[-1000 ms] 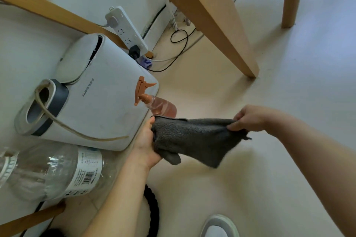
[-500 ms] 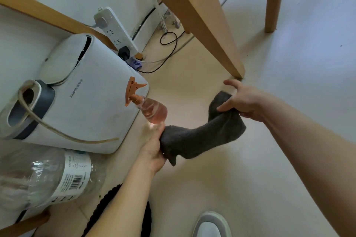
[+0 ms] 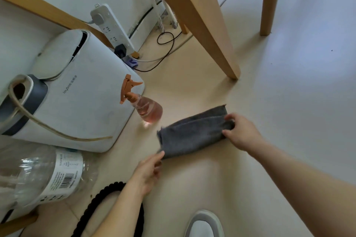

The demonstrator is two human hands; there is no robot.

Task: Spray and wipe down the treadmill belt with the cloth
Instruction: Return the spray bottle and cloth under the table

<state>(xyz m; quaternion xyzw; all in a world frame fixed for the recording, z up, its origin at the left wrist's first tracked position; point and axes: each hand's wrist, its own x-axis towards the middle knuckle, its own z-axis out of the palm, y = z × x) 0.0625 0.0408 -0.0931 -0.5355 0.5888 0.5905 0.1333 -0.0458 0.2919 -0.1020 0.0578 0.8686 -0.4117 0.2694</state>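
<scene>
Head view: a white padded appliance [image 3: 81, 106] fills the left. A clear pink spray bottle with an orange trigger [image 3: 149, 109] stands just beside it, and a slanted wooden table leg [image 3: 202, 25] rises behind. The folded grey cloth [image 3: 192, 134] lies over the beige floor [image 3: 240, 188], right of the bottle. The right hand [image 3: 242, 133] grips its far end. The left hand [image 3: 148, 169] touches its near corner; whether it pinches the cloth is unclear. A large clear plastic bottle [image 3: 48, 175] is cut off at lower left.

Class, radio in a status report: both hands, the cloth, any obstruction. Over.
Right hand grips cloth at far end. Left hand at near corner, grip unclear. Spray bottle untouched on floor. Table leg beyond, not touching.
</scene>
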